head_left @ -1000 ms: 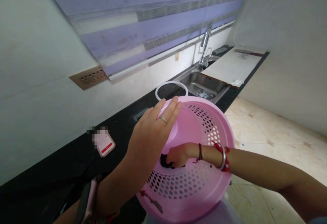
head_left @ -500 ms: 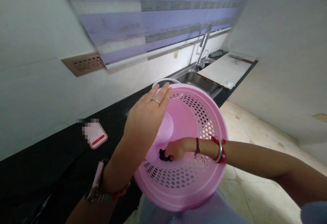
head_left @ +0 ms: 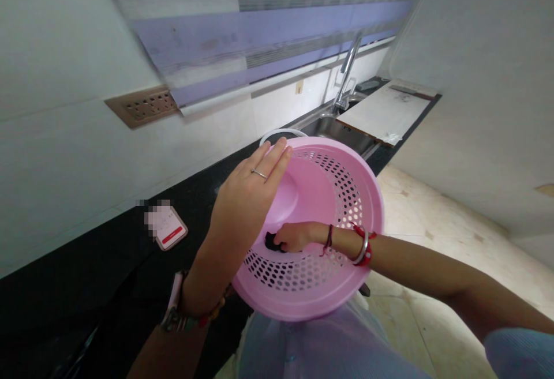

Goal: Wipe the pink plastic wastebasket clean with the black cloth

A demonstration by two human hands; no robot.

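A round pink plastic basket [head_left: 320, 180] with perforated sides is tilted toward me at the counter's edge. My left hand [head_left: 246, 194], with a ring on one finger, lies over the basket's left rim, its fingers extended and touching the edge. Inside the basket, my right hand [head_left: 296, 237] is closed on a small black cloth [head_left: 272, 241], pressed against the pink inner surface. What the cloth is exactly cannot be made out.
A phone [head_left: 171, 229] lies on the black counter [head_left: 199, 194] at the left. Behind the basket are a steel sink [head_left: 333, 128], a tap [head_left: 348, 73] and a white board [head_left: 389, 113]. A socket panel [head_left: 142, 106] is on the wall.
The basket's near rim has risen in view. My right hand has moved slightly up and left with the black cloth. My left hand remains on the rim.
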